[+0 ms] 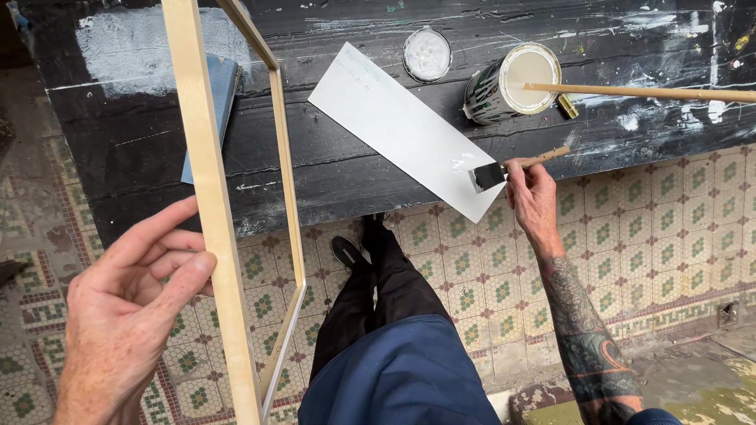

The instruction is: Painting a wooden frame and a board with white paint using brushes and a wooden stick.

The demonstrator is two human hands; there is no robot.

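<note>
My left hand (130,303) grips the near bar of a pale wooden frame (211,181), holding it up in front of me at the left. In my right hand (534,197) is a small paintbrush (512,167) with a wooden handle; its bristles rest on a long white panel (402,126). That panel lies diagonally on a black, paint-spattered workbench (354,177) and sticks out over its near edge. An open can of white paint (508,83) stands on the bench just beyond the brush, with its round lid (427,54) to the left.
A thin wooden stick (646,92) lies across the paint can's rim and runs off to the right. A blue-grey flat board (216,110) lies on the bench behind the frame. Below is a patterned tile floor (654,228), with my dark-trousered legs and shoe (346,252).
</note>
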